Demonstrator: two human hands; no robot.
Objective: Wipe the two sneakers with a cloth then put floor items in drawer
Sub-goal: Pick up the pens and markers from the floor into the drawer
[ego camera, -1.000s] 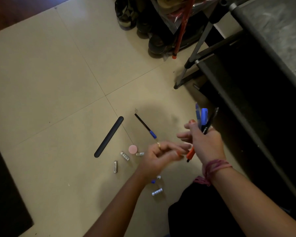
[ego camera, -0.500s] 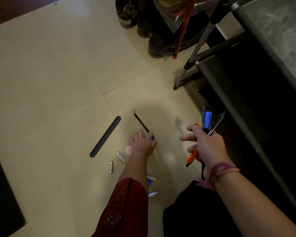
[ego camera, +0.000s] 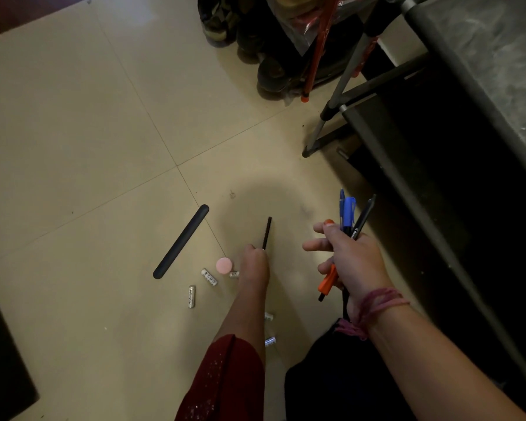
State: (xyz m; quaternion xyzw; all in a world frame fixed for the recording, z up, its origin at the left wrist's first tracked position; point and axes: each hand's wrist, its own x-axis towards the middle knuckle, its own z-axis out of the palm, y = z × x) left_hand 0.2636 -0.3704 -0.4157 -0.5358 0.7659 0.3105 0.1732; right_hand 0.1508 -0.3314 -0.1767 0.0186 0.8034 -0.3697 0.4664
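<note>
**Floor pens being gathered, one by one**

A thin black pen [ego camera: 267, 232] is pinched at its near end by the left hand [ego camera: 254, 262], fingers curled round it, the far end pointing away over the floor [ego camera: 73, 147]. A bundle of pens [ego camera: 351, 217] — blue, black and an orange one — is held upright in the right hand [ego camera: 354, 262], with the forefinger and one lower finger left partly extended.

Still lying on the floor, just left of the left hand, are a pink round cap [ego camera: 224, 265], several small batteries [ego camera: 209, 277] and, further left, a long black bar [ego camera: 181, 241]. Two more batteries [ego camera: 270, 341] are seen close beside the left forearm, partly hidden.

The step is judged to be the passing of the black pen into the right-hand bundle. It is best done by sliding the pen lengthwise alongside the others, so that the grip need be loosened only slightly and nothing is dropped. The small batteries are likely to roll, so they are better scooped together than picked singly. The drawer cannot be identified with certainty here, and the sneakers cannot be told apart from the dark footwear [ego camera: 222, 22] well beyond both hands.
</note>
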